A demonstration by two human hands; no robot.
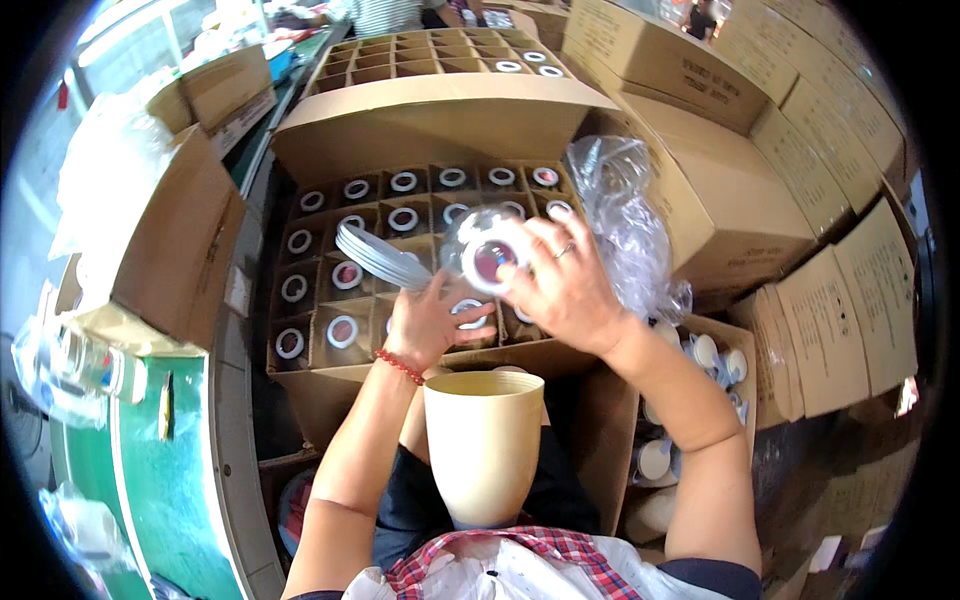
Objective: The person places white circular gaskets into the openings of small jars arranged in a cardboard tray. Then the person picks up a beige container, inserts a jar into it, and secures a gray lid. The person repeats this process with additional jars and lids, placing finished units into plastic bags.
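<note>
A clear, white-ringed jar (488,252), blurred, tilts near a slanting stack of white discs (380,256).

Clear container (492,262) — blurred; striped-shirt person (385,16) — cut off above.

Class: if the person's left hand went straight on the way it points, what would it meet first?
The left hand would probably meet the clear, rounded container with a white ring in the right hand, though depth is unclear.

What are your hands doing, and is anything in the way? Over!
Right hand holding a clear jar, blurred. Left hand at a stack of white discs, grip unclear. Both over an open box; nothing plainly in the way.
</note>
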